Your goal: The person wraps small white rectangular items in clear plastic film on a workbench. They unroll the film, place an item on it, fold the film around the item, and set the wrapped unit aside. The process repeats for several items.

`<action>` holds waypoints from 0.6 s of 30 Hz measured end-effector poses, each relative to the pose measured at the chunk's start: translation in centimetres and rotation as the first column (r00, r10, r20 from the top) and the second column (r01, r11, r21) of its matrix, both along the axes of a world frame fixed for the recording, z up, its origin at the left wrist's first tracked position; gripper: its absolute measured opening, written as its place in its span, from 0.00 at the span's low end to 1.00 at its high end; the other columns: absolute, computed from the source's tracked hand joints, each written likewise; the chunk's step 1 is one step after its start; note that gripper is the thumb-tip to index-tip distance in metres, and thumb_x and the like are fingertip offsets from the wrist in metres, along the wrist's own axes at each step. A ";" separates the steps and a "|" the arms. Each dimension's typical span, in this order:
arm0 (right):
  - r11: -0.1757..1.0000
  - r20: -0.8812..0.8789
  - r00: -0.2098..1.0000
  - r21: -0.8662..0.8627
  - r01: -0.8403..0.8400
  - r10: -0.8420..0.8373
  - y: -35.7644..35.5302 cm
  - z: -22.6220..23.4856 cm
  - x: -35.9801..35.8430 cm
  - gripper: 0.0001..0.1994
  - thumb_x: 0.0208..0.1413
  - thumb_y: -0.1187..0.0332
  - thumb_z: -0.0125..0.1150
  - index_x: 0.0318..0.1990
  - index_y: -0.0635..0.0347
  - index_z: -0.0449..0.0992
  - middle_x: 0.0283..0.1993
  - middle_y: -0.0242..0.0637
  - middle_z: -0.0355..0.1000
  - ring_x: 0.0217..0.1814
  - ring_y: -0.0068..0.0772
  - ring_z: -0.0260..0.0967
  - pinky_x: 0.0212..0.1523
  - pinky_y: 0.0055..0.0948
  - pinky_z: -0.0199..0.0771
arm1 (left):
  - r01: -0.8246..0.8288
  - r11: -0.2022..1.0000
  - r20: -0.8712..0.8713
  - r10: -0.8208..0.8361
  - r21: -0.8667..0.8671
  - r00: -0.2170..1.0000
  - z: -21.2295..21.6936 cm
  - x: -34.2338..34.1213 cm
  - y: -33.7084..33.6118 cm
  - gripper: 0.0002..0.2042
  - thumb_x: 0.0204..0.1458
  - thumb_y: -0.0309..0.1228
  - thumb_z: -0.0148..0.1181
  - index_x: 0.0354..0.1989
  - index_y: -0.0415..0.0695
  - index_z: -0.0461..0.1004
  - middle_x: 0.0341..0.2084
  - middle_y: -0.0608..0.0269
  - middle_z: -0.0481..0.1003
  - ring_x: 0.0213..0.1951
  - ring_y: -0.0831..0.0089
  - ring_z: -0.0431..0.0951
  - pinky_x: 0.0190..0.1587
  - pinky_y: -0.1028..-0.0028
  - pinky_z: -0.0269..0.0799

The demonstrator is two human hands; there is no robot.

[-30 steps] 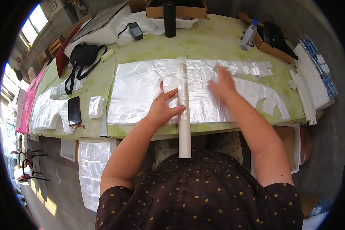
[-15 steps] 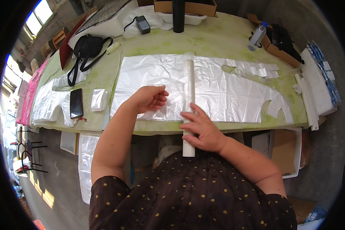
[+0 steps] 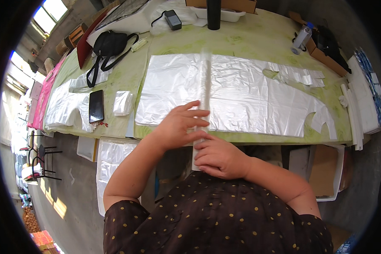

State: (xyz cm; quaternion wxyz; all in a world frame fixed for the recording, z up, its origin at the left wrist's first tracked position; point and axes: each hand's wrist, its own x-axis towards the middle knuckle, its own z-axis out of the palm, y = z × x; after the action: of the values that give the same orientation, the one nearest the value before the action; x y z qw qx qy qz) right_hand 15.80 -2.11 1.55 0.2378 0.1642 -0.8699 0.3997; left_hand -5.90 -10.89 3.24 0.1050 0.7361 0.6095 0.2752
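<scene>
A long white tube (image 3: 205, 84) lies across a flat clear plastic garment (image 3: 254, 97) with cut-out sleeves. Its near end sticks out past the table edge toward my body. The far end is smeared by motion. My left hand (image 3: 182, 126) reaches over the tube from the left, fingers stretched and apart, their tips on or just above it. Nearer to me, my right hand (image 3: 222, 158) has its fingers curled round the tube's near end. The plastic sheet spreads flat to both sides of the tube.
At the left lie a phone (image 3: 96, 106), a small folded plastic packet (image 3: 122, 103), more folded plastic (image 3: 70, 101) and a black bag (image 3: 110, 44). A dark cylinder (image 3: 213, 15) stands at the back. A bottle (image 3: 302, 39) and white tubes (image 3: 354, 114) are on the right.
My left hand has moved right and down onto the tube. My right hand has slid toward the near end and closed round it. The tube has shifted left over the plastic.
</scene>
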 end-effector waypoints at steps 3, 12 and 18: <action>0.979 0.038 0.983 -0.091 0.184 -0.181 0.3 0.3 3.1 0.06 0.55 0.71 0.68 0.40 0.56 0.81 0.41 0.35 0.79 0.49 0.44 0.76 0.63 0.49 0.71 | -0.322 0.946 -0.079 0.317 -0.051 0.945 0.2 -2.8 -1.6 0.10 0.51 0.31 0.71 0.41 0.45 0.83 0.53 0.61 0.80 0.67 0.49 0.68 0.66 0.57 0.67; 0.954 0.057 0.977 -0.211 0.214 -0.207 0.5 -0.8 4.4 0.06 0.54 0.74 0.69 0.39 0.57 0.81 0.36 0.37 0.79 0.40 0.44 0.76 0.52 0.43 0.76 | -0.408 0.897 -0.276 0.354 -0.170 0.894 0.2 -1.2 -2.6 0.33 0.54 0.34 0.65 0.70 0.45 0.65 0.72 0.50 0.61 0.74 0.48 0.56 0.74 0.57 0.55; 0.932 0.080 0.965 -0.253 0.261 -0.249 0.4 -1.6 5.5 0.05 0.54 0.74 0.69 0.38 0.58 0.82 0.36 0.37 0.79 0.38 0.42 0.76 0.42 0.37 0.77 | -0.711 0.701 -0.247 0.679 -0.065 0.692 -0.6 -5.2 -2.6 0.39 0.57 0.37 0.60 0.76 0.42 0.51 0.74 0.40 0.53 0.75 0.44 0.51 0.76 0.56 0.49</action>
State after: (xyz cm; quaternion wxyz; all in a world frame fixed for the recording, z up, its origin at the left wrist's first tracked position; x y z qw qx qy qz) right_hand 21.31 -1.73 -0.04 0.2869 0.0078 -0.8288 0.4804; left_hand -11.11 -13.45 2.69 -0.0135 0.4635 0.8697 0.1691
